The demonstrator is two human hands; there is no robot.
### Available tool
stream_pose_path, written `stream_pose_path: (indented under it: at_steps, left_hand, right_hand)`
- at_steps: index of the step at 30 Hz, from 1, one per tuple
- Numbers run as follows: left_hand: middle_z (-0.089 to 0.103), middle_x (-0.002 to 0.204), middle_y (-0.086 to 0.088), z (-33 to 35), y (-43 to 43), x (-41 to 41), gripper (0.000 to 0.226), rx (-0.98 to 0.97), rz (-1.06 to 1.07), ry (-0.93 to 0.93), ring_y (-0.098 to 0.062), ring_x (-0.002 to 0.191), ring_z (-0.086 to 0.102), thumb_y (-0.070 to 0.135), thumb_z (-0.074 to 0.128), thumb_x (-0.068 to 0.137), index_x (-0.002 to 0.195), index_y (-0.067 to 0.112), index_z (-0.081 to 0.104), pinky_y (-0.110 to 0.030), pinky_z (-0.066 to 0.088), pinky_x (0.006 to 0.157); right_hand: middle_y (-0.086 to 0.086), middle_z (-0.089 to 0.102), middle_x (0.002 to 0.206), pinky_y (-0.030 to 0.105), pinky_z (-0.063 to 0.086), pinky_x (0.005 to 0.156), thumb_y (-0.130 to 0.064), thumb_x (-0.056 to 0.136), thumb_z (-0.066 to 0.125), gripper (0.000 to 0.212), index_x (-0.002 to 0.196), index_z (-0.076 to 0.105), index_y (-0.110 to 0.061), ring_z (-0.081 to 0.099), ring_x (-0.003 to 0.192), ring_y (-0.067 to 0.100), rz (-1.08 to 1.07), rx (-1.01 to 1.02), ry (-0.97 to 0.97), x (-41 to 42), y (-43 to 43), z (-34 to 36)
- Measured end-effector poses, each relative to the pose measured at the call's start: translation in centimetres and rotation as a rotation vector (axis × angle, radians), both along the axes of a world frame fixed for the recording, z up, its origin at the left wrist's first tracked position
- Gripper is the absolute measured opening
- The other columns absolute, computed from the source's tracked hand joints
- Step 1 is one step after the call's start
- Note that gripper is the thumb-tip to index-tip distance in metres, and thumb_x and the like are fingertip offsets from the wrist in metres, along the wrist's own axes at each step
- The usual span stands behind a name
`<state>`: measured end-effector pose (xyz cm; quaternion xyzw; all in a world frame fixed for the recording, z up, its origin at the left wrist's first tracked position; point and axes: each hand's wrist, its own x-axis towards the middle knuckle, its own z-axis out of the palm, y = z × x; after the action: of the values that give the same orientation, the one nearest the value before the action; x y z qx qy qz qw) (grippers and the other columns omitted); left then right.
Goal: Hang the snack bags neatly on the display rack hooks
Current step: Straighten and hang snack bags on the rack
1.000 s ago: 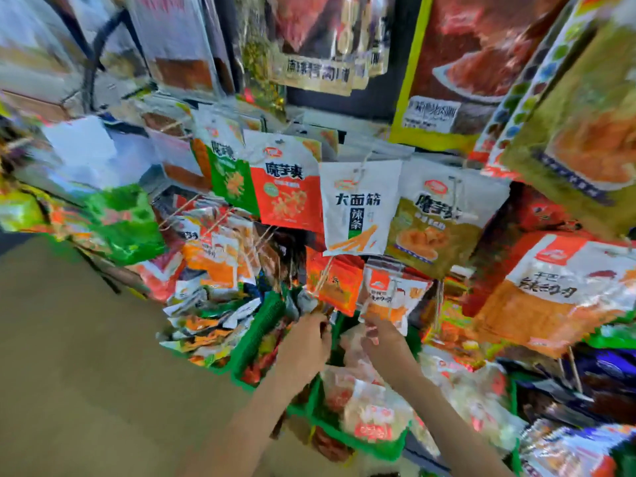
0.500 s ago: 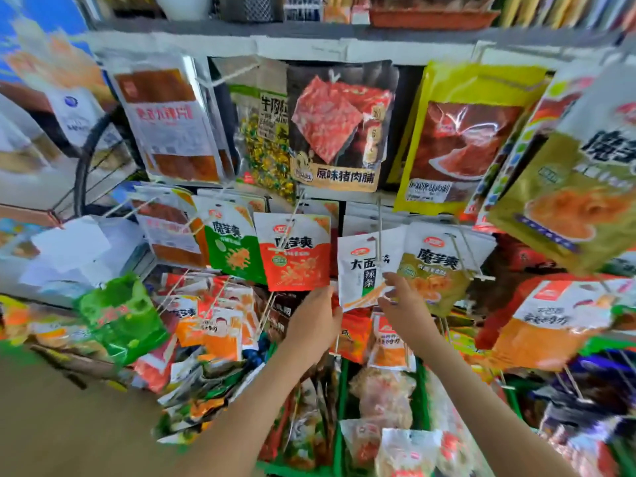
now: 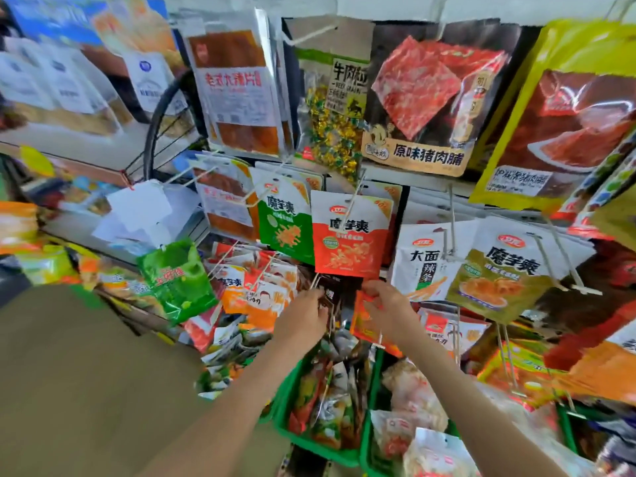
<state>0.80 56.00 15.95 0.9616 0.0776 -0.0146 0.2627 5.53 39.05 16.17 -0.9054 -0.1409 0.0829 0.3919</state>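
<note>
My right hand (image 3: 387,308) pinches the top of a small orange snack bag (image 3: 365,326) just below a hanging red and white bag (image 3: 349,242). My left hand (image 3: 304,320) is close beside it on the left, fingers curled around the tip of a thin white rack hook (image 3: 315,282) near a dark bag (image 3: 332,297). Other bags hang in a row: a green and white one (image 3: 284,228), a white one (image 3: 425,266) and an olive one (image 3: 504,270).
Large meat-snack bags (image 3: 426,98) hang on the upper row. Green plastic baskets (image 3: 292,432) full of loose packets stand below my arms. Bare white hooks (image 3: 564,259) jut out at the right. A heap of orange and green packets (image 3: 179,277) lies left.
The view has tilted and shifted. My hands dropped from the white and olive bags to the hook under the red bag, and my right hand now holds a small orange bag.
</note>
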Motion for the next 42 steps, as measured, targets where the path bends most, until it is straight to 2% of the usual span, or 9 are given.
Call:
stream_pose_path:
  at_steps: [5, 8, 14, 19, 27, 30, 34, 38, 42]
  left_hand:
    - [0.047, 0.132, -0.009, -2.4, 9.6, -0.2, 0.037, -0.002, 0.084, 0.040, -0.025, 0.112, 0.053, 0.022, 0.044, 0.097, 0.133, 0.013, 0.044, -0.034, 0.043, 0.089]
    - [0.047, 0.133, -0.008, -4.4, 15.5, 0.4, 0.040, 0.005, 0.077, 0.048, -0.024, 0.108, 0.055, 0.021, 0.043, 0.096, 0.135, 0.015, 0.042, -0.034, 0.044, 0.085]
    - [0.051, 0.128, -0.006, -8.8, 22.9, 1.8, 0.039, -0.015, 0.011, 0.097, -0.024, 0.098, 0.059, 0.023, 0.043, 0.097, 0.136, 0.016, 0.040, -0.037, 0.049, 0.076]
    - [0.050, 0.129, -0.007, -11.8, 25.7, 2.8, 0.040, -0.031, 0.064, 0.061, -0.024, 0.103, 0.057, 0.019, 0.045, 0.096, 0.136, 0.016, 0.040, -0.032, 0.045, 0.076]
    - [0.046, 0.138, -0.013, -15.2, 29.8, 5.6, 0.056, 0.252, -0.086, -0.083, -0.027, 0.126, 0.046, 0.010, 0.061, 0.085, 0.138, 0.007, 0.042, -0.036, 0.037, 0.105]
    - [0.060, 0.123, -0.014, -16.9, 31.0, 7.2, 0.063, 0.400, -0.166, -0.176, -0.030, 0.112, 0.058, 0.008, 0.079, 0.062, 0.121, 0.006, 0.059, -0.041, 0.044, 0.097]
    - [0.056, 0.130, -0.014, -18.3, 32.6, 7.8, 0.061, 0.535, -0.183, -0.175, -0.029, 0.120, 0.053, 0.010, 0.074, 0.066, 0.124, 0.003, 0.057, -0.041, 0.036, 0.105]
    - [0.055, 0.130, -0.015, -19.1, 33.1, 7.6, 0.052, 0.607, -0.184, -0.230, -0.028, 0.121, 0.052, 0.016, 0.069, 0.072, 0.121, 0.003, 0.059, -0.039, 0.028, 0.108]
    - [0.058, 0.128, -0.014, -19.2, 33.9, 7.2, 0.047, 0.654, -0.179, -0.258, -0.027, 0.119, 0.054, 0.022, 0.073, 0.073, 0.115, 0.004, 0.064, -0.036, 0.026, 0.111]
  right_hand:
    - [0.007, 0.049, 0.130, 0.022, 0.042, 0.085, -0.007, 0.093, 0.049, 0.037, 0.130, 0.047, -0.010, 0.054, 0.104, 0.019, 0.089, -0.035, 0.066, 0.6, 9.2, -2.3]
    - [0.021, 0.052, 0.126, 0.037, 0.045, 0.079, -0.003, 0.092, 0.047, 0.035, 0.127, 0.047, -0.003, 0.055, 0.106, 0.034, 0.022, -0.054, 0.178, 1.9, 15.0, -4.9]
    - [0.015, 0.048, 0.129, 0.036, 0.046, 0.074, -0.010, 0.092, 0.049, 0.053, 0.140, 0.027, -0.011, 0.055, 0.097, 0.029, -0.135, -0.133, 0.367, 3.4, 23.3, -11.9]
    - [0.007, 0.029, 0.146, 0.029, 0.045, 0.084, -0.011, 0.095, 0.047, 0.059, 0.146, 0.018, -0.017, 0.047, 0.115, 0.020, -0.102, -0.082, 0.299, 4.3, 27.8, -14.8]
    - [0.012, 0.036, 0.138, 0.031, 0.040, 0.080, -0.001, 0.093, 0.041, 0.049, 0.139, 0.027, -0.009, 0.048, 0.115, 0.029, -0.010, -0.042, 0.077, 8.1, 36.2, -17.9]
    - [0.015, 0.023, 0.147, 0.029, 0.035, 0.099, 0.004, 0.089, 0.045, 0.064, 0.144, 0.013, -0.003, 0.034, 0.132, 0.029, 0.016, -0.089, 0.102, 10.2, 39.0, -20.4]
    - [0.011, -0.007, 0.155, 0.030, 0.008, 0.116, 0.006, 0.087, 0.047, 0.083, 0.145, -0.011, -0.004, -0.002, 0.144, 0.026, 0.053, -0.217, 0.133, 12.3, 41.2, -21.2]
    - [0.019, 0.020, 0.148, 0.038, 0.019, 0.113, -0.003, 0.091, 0.045, 0.057, 0.143, 0.021, -0.004, 0.020, 0.136, 0.033, 0.065, -0.257, 0.121, 13.5, 42.7, -21.5]
    - [0.016, 0.045, 0.124, 0.033, 0.038, 0.094, -0.007, 0.091, 0.045, 0.028, 0.116, 0.056, -0.003, 0.045, 0.116, 0.031, 0.076, -0.287, 0.113, 13.2, 43.1, -21.5]
